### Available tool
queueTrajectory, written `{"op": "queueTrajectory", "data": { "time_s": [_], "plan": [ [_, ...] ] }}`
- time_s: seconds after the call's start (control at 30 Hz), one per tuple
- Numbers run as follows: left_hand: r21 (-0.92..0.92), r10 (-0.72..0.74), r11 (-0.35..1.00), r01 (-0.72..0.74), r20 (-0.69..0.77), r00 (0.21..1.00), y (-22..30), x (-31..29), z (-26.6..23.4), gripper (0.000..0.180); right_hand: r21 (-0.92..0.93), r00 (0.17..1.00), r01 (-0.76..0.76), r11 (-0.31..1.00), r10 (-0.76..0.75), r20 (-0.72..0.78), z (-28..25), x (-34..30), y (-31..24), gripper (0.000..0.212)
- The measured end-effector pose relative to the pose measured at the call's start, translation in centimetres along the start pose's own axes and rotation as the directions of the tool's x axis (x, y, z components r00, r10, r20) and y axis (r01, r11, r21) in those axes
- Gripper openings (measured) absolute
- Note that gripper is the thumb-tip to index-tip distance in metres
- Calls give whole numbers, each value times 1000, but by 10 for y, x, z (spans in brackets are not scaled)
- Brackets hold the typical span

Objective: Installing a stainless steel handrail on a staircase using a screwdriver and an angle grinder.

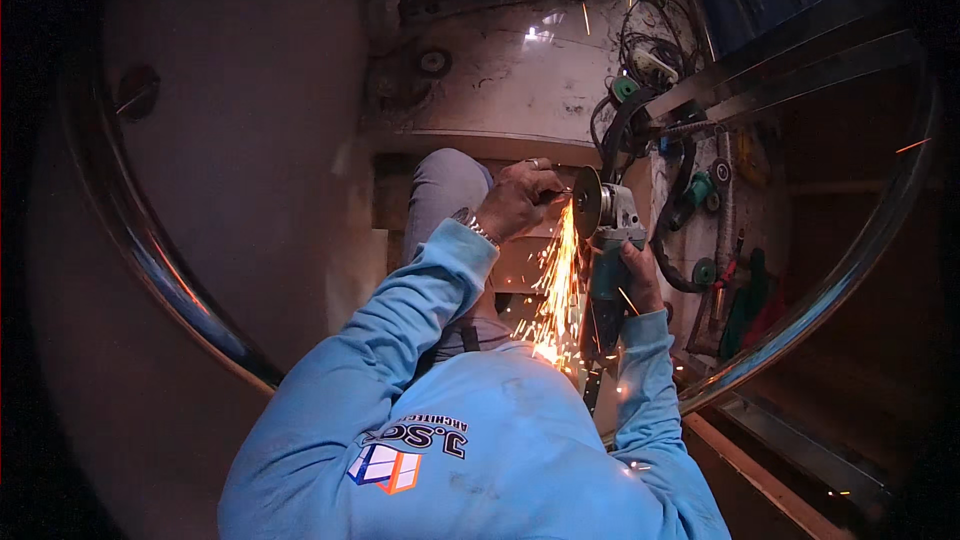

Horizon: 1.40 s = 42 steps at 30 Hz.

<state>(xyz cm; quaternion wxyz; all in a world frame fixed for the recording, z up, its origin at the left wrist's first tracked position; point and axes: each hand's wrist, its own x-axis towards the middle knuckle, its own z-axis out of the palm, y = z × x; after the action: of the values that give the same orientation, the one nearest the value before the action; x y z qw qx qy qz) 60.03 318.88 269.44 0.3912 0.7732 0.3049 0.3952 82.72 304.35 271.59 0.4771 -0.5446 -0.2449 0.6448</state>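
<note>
My right hand [641,278] is wrapped round the teal body of an angle grinder [607,267], whose silver gear head points away from me. The grinder's disc [587,202] stands upright on its left side. My left hand [520,198], with a ring and a metal watch, pinches something small close to the disc's left face; fingers and glare hide its shape. From that contact a stream of orange sparks [562,285] falls toward my body and lands by my blue shirt [500,420].
A worn, pale workbench [500,90] stands ahead, with a small wheel [433,63] at its left. Tangled black cables [660,40] and another green power tool [695,190] lie to the right. Long metal bars [790,60] jut in at the upper right. My knee [445,185] is near the bench edge.
</note>
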Motion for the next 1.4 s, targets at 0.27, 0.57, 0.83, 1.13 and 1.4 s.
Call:
{"op": "queueTrajectory", "data": {
  "time_s": [0.27,0.57,0.83,1.13,1.4],
  "plan": [
    [31,48,998,-47,-45,998,-3,-1,-1,14,17,999,41,999,-41,-8,13,-5,-10,69],
    [-18,-16,1000,15,-79,997,2,0,-1,13,17,996,58,998,-59,69,4,1,0,66],
    [-66,-133,989,129,-57,989,4,9,-11,12,64,999,31,997,-34,35,-4,6,20,73],
    [-126,-252,963,237,-113,961,2,16,-8,18,-95,994,95,991,-88,69,-2,2,-4,99],
    [-237,-455,867,439,-18,890,9,21,-8,14,-398,938,302,866,-345,-39,4,6,-6,97]
  ]
}}
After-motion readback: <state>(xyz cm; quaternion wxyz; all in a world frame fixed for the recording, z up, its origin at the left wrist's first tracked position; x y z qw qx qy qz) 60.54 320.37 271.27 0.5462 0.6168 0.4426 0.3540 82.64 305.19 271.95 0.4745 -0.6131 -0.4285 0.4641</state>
